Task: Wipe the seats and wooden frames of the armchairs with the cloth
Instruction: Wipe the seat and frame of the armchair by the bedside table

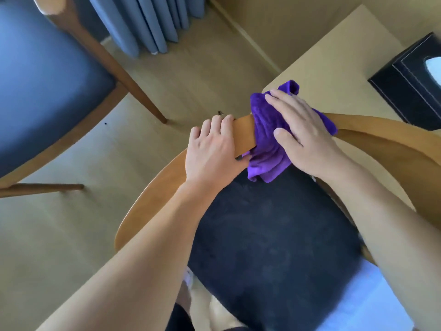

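A purple cloth [265,149] is draped over the curved wooden back rail [386,134] of the near armchair, above its dark seat [269,235]. My right hand [303,132] lies flat on the cloth with straight fingers, pressing it against the rail. My left hand [212,149] grips the same rail just left of the cloth, fingers curled over its top edge. A second armchair with a dark seat [40,75] and wooden legs stands at the upper left.
A light wooden table [334,56] stands right behind the near chair, carrying a black tissue box [410,77]. Blue curtains [145,22] hang at the top. Pale wood floor [78,225] lies between the two chairs.
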{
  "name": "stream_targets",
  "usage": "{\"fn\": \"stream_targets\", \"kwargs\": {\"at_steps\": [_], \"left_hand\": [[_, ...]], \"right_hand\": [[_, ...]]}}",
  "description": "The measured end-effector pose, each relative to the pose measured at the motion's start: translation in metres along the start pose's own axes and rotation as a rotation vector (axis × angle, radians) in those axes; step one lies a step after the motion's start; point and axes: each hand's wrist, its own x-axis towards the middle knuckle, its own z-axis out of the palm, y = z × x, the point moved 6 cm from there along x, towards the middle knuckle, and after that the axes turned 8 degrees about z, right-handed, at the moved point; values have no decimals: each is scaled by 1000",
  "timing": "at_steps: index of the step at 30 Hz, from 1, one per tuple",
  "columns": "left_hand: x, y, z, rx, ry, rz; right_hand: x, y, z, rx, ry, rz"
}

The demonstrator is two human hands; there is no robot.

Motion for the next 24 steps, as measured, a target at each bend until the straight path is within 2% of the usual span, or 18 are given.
{"fn": "stream_targets", "kwargs": {"at_steps": [3, 6, 8, 11, 17, 21, 24], "left_hand": [[-17, -14, -7, -115, -50, -24], [-54, -50, -27, -125, 77, -179], [-84, -76, -36, -95, 153, -277], [-110, -87, -34, -102, 167, -353], [-115, -82, -27, -133, 142, -292], [-112, -83, -28, -159, 164, -304], [-108, -83, -28, -139, 155, -321]], "right_hand": [[0, -2, 13, -114, 323, 50], [8, -16, 24, -183, 617, 112], [7, -28, 30, -175, 691, 125], [1, -72, 49, -106, 663, 20], [-34, -157, 111, -23, 489, -110], [-21, -152, 99, -93, 451, -144], [9, -118, 69, -49, 460, -9]]}}
